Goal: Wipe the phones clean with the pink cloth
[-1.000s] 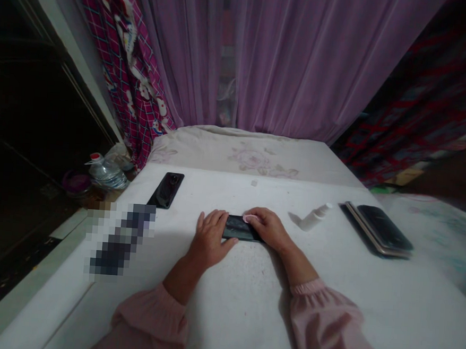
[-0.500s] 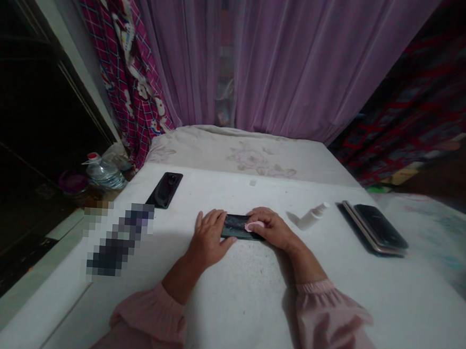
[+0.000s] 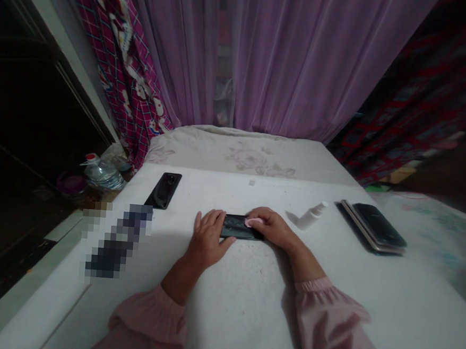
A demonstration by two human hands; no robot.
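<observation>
**While the left grip (image 3: 208, 239) lies open, the right grip (image 3: 271, 227) pins a pink pad (image 3: 254, 222) to a black phone (image 3: 240, 227)**

We look down on the phone lying flat, dark glass upward, near the middle of a white-sheeted bed (image 3: 239, 313). Its long axis runs crosswise, roughly parallel to the bed's near edge. The pad sits on the phone's right half, so the right grip is the nearer one: its fingers curl over the pad, clenching it against the glass, and the forearm slants in from the lower right out of a pink sleeve (image 3: 326, 319). The left grip is released, fingers spread and thumb low, just at the phone's left short end. Its forearm slants in from the lower left out of a matching pink cuff (image 3: 146, 322). We cannot tell whether it bears on the phone or only touches it.

Toward the bed's far left corner lies a second black phone (image 3: 163, 190), camera end away from us. To the right of the hands, a white spray bottle (image 3: 312, 216) lies on its side, and nearer the right edge sits a stack of dark devices (image 3: 376, 230). A plastic water bottle (image 3: 102, 176) stands beyond the left edge, and a pixelated object (image 3: 118, 241) near that edge is too blurred to name.
</observation>
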